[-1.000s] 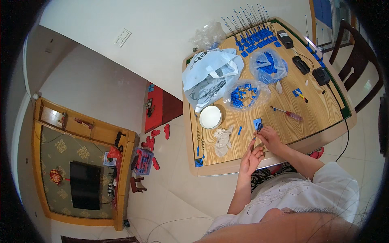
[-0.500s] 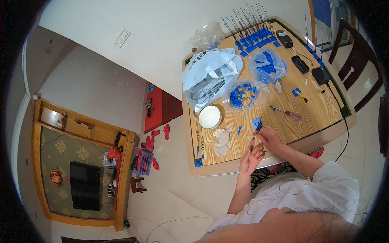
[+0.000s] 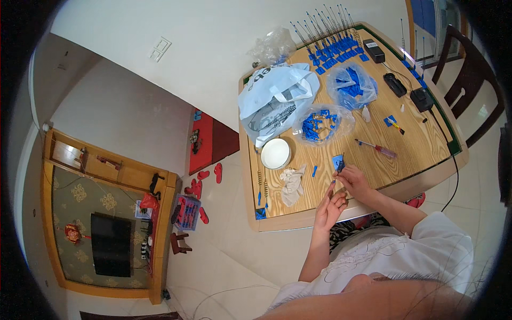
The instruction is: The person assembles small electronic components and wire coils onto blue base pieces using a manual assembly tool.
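Observation:
Near the front edge of the table, both hands meet at a dark coil spring [image 3: 341, 166] joined to a small blue base [image 3: 337, 159]. My right hand [image 3: 354, 181] pinches the spring, its fingers covering part of it. Just beside it, my left hand [image 3: 329, 210] has its index finger and thumb at a small blue tip [image 3: 334, 182] on the piece's near end, the other fingers curled. A short blue strip [image 3: 315, 171] and a crumpled whitish cloth [image 3: 292, 186] lie to the left. To the right rests a screwdriver [image 3: 385, 152] with a reddish handle.
Clear bags hold blue pieces [image 3: 352, 88] and blue-and-brass parts [image 3: 321, 126]. Beside them are a white bowl [image 3: 276, 154] and a large pale-blue bag [image 3: 277, 101] with springs. Several spring pieces on blue bases [image 3: 338, 52] stand at the back. A black charger [image 3: 422, 100] trails a cable.
The view has shifted very slightly. Both hands and the spring piece stay in practically the same place.

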A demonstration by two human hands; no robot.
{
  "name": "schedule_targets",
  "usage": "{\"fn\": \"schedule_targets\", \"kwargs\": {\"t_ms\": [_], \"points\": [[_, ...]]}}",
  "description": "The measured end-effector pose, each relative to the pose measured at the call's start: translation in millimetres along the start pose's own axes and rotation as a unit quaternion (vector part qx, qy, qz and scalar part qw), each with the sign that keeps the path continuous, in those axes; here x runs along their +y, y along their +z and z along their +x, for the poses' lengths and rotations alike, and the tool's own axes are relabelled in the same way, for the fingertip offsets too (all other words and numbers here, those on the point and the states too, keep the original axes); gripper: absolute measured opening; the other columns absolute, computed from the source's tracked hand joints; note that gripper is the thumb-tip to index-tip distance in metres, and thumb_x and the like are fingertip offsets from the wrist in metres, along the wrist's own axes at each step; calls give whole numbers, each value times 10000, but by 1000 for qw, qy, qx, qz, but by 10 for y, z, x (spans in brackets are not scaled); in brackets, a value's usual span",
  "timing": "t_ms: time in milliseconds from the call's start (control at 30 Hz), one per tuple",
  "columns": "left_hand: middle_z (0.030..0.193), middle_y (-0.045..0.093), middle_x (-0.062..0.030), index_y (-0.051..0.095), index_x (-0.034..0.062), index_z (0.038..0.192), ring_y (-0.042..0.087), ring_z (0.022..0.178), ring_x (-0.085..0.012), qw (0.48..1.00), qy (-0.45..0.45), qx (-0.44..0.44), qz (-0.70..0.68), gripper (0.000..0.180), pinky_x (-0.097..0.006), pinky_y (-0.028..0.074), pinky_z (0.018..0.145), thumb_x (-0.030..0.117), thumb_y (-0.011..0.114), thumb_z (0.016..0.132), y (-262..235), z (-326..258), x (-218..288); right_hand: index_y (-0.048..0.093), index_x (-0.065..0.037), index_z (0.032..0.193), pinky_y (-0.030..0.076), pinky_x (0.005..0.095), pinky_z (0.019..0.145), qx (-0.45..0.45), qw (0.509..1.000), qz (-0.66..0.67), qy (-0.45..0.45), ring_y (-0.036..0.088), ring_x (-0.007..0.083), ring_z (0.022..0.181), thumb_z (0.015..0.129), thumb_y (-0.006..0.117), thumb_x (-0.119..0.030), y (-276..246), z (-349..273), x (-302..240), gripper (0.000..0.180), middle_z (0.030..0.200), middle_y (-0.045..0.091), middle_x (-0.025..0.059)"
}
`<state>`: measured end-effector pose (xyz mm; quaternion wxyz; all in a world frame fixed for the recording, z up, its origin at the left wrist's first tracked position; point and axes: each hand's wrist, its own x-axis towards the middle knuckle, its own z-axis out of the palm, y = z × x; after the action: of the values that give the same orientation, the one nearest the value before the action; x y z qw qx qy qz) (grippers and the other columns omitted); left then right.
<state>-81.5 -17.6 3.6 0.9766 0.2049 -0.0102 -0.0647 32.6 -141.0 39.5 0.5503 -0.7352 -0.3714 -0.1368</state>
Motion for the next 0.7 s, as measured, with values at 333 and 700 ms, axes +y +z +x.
{"fn": "schedule_targets", "kwargs": {"t_ms": [333,700], "points": [[1185,520,-160,255,136,1418,518,1043,-224,1000,0,11,0,538,-387,385,961,282,465,945,-7,-5,0,639,-14,832,437,356,630,8,1000,11,-6,567,265,718,760,665,-61,5,3,-7,90,747,600,103],[1196,514,-163,261,137,1416,513,1047,-224,1000,5,-4,7,530,-382,385,950,289,458,948,-30,-5,-4,634,-14,851,445,363,647,-12,1000,3,-2,569,264,729,774,650,-68,-19,8,-20,95,759,604,99]]}}
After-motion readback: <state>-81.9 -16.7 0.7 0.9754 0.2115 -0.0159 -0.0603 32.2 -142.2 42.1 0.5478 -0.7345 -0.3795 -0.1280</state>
